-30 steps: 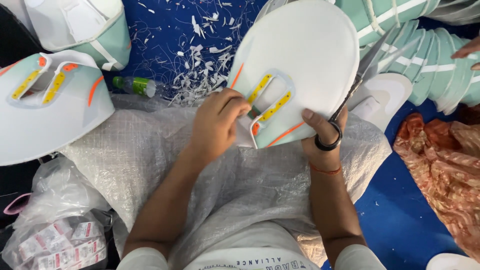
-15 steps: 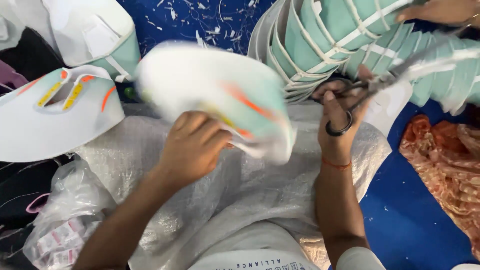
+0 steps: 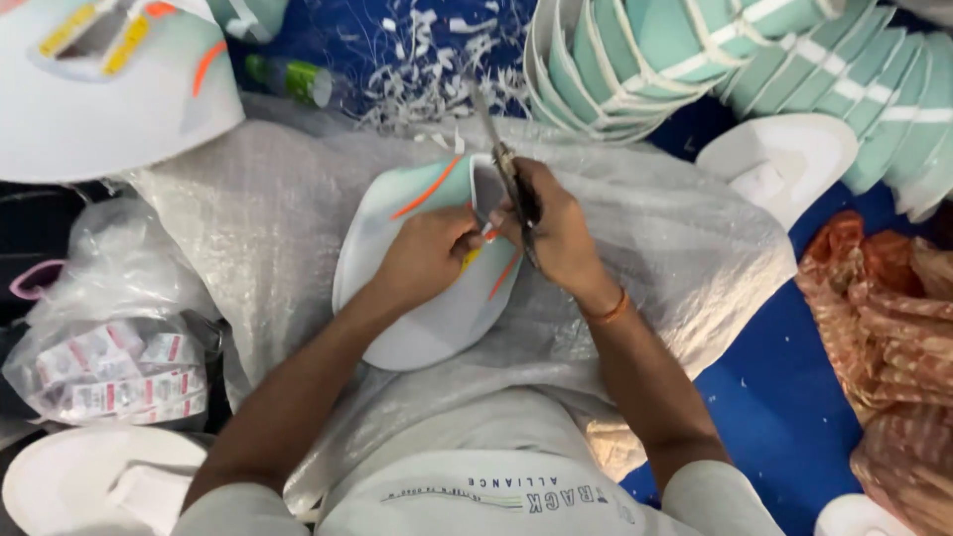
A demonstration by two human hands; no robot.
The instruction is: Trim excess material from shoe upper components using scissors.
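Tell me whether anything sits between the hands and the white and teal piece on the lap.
Nothing visible does. The left hand already grips the white and teal piece directly, and the right hand holds scissors at its upper edge. The piece rests on the woven sack.

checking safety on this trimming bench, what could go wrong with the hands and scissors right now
1. The left hand pinches the white moulded piece right beside the scissors in the right hand; a slip could nick a finger.
2. The piece rests on a loose woven sack over the lap, so it may shift and spoil the cut.
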